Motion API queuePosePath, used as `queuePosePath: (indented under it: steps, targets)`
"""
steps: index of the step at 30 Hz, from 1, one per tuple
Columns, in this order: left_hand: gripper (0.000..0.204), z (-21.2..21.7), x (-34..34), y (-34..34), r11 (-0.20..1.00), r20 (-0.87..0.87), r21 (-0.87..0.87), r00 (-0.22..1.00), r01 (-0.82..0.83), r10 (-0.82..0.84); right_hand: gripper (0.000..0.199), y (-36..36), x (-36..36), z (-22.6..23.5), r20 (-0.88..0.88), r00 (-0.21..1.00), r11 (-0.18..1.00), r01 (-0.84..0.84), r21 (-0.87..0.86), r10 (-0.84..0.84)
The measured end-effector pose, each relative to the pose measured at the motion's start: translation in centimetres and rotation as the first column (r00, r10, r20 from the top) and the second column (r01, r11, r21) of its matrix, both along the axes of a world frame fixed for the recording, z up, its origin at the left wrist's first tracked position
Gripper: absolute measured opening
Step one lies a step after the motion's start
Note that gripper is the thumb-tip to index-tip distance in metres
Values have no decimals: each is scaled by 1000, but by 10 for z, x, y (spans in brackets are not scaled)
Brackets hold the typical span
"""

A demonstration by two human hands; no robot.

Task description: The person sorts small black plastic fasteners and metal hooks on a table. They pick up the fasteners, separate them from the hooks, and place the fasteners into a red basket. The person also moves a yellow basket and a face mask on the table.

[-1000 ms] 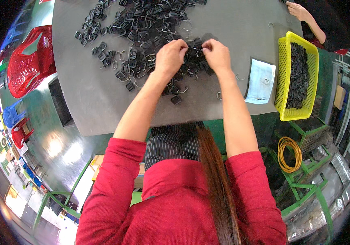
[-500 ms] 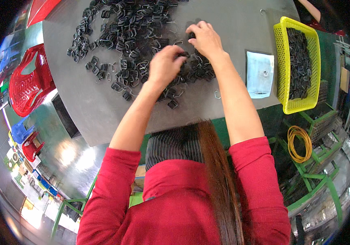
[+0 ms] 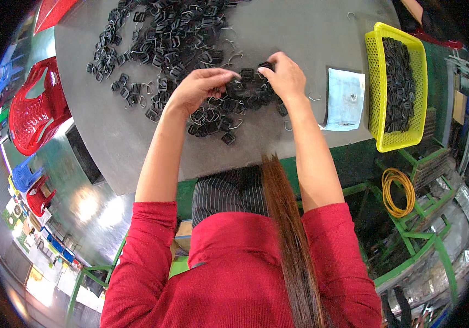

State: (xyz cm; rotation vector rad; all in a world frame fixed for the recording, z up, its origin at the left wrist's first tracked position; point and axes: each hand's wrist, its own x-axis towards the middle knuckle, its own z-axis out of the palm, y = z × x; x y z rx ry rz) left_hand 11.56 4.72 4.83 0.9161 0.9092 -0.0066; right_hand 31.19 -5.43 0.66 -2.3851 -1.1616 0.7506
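Observation:
A large heap of small black plastic buckles [image 3: 174, 38] with thin metal hooks among them lies spread over the grey table [image 3: 300, 33]. My left hand [image 3: 199, 87] hovers over the near part of the heap, fingers curled around small parts. My right hand [image 3: 284, 76] is just to its right, pinching a black buckle [image 3: 265, 66] at the heap's edge. The two hands' fingertips are close together above the heap. What exactly sits inside my left fingers is hidden.
A yellow mesh basket [image 3: 377, 82] filled with black buckles stands at the table's right edge. A pale blue packet [image 3: 344, 98] lies beside it. Red plastic chairs [image 3: 35, 109] stand to the left. A yellow cable coil [image 3: 395, 191] hangs on a green frame.
My head tilted, so the table shifted in view. Both hands stayed over the near end of the heap, and my right hand drew a little nearer to my left, still working the buckles.

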Motion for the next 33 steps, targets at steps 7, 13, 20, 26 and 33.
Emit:
queuePosePath:
  steps: [7, 13, 20, 26, 33]
  targets:
    - [21, 1, -3, 3, 929, -153, 362, 988, 75, -20, 22, -22, 48, 19, -815, 559, 957, 289, 20, -151]
    - [22, -11, -2, -1, 985, 3, 169, 1000, -29, 29, 19, -54, 58, 19, -733, 642, 937, 348, 19, -224]
    - [27, -21, 26, -1, 969, -130, 76, 961, -236, 244, 23, -18, 33, 11, -97, 990, 993, 95, -68, -101]
    - [41, -38, 55, -38, 404, -594, 762, 795, 506, 125, 25, -32, 63, 9, -496, 831, 956, 295, 5, -254]
    - [36, -46, 37, -20, 497, -376, 798, 926, 340, -30, 28, -53, 61, 5, -512, 795, 899, 427, 94, -324]
